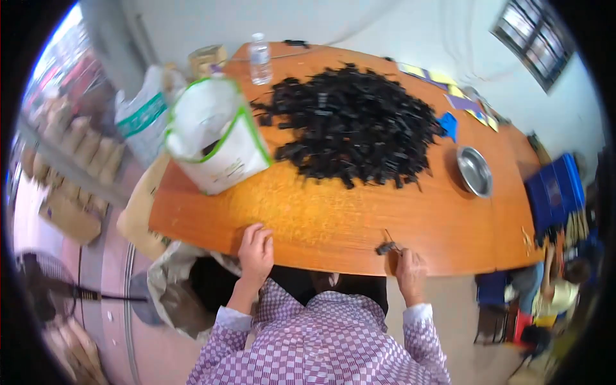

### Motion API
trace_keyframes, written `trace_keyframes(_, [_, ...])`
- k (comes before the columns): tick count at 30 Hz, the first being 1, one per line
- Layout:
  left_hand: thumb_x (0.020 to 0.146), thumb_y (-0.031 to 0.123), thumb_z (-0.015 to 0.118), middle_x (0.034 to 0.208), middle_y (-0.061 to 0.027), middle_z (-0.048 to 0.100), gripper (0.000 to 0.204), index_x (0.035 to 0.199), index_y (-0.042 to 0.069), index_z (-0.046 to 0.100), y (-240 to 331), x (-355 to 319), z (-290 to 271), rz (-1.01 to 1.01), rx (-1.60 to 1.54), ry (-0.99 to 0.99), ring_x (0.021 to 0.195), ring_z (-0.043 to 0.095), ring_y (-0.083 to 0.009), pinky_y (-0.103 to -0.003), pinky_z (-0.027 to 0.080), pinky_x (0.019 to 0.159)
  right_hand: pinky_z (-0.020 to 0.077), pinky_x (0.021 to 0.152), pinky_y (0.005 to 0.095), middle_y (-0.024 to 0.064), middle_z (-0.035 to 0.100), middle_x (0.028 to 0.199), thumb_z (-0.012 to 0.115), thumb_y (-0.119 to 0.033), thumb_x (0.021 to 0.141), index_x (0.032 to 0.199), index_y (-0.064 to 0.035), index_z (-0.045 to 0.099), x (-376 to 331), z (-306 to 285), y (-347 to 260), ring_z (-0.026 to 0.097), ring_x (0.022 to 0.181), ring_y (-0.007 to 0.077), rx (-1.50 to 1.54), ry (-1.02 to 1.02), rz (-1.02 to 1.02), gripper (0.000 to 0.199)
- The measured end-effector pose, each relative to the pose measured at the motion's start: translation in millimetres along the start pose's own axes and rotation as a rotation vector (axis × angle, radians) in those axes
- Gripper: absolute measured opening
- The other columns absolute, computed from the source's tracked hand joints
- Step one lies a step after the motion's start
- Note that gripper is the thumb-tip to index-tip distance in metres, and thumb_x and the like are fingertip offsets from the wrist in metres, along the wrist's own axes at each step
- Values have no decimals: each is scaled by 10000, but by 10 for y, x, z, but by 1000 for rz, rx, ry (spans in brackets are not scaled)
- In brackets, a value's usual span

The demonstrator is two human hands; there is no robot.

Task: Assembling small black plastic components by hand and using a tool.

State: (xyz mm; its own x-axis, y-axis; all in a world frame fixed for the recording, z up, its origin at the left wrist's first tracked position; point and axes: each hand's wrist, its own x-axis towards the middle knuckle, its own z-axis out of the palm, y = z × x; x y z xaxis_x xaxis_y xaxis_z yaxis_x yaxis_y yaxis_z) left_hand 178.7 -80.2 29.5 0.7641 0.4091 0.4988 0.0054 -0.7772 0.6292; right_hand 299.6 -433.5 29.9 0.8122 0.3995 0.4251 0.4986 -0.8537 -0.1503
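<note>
Black piece (386,248) sits pinched in the right hand (411,267), the left hand (256,251) loosely spread, apparently empty; single-piece handling seems current, next requiring steady fingertips.

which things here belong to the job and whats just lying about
Likely part of the job:
- small black piece at the right hand's fingertips
- big black pile
- possibly the green-trimmed bag beside it

Seemingly just lying about:
- clear bottle
- metal bowl
- fan
</note>
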Motion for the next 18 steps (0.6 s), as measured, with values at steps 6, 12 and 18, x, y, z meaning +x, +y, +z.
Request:
trace_keyframes(6, [839, -13, 555, 818, -153, 588, 84, 911, -6, 596, -79, 36, 84, -47, -28, 5, 724, 591, -279, -315, 477, 653, 439, 500, 394, 83, 494, 609, 615, -60, 724, 694, -81, 467, 54, 60, 90, 530, 546, 266, 90, 160, -136, 153])
trace_keyframes(12, [846, 26, 570, 794, -153, 608, 59, 891, 4, 600, -295, 17, 203, -211, -119, -189, 726, 600, -281, -355, 482, 672, 439, 446, 371, 79, 516, 623, 639, -145, 727, 757, -70, 495, 33, -32, 100, 565, 551, 265, 60, 113, -117, 165])
trace_keyframes(18, [898, 43, 516, 817, -111, 599, 101, 958, -20, 569, -437, 193, 269, -54, -61, -285, 749, 582, -196, -310, 471, 694, 475, 536, 378, 103, 511, 621, 572, -125, 753, 702, -50, 438, 56, 49, 75, 575, 609, 287, 57, 133, -96, 161])
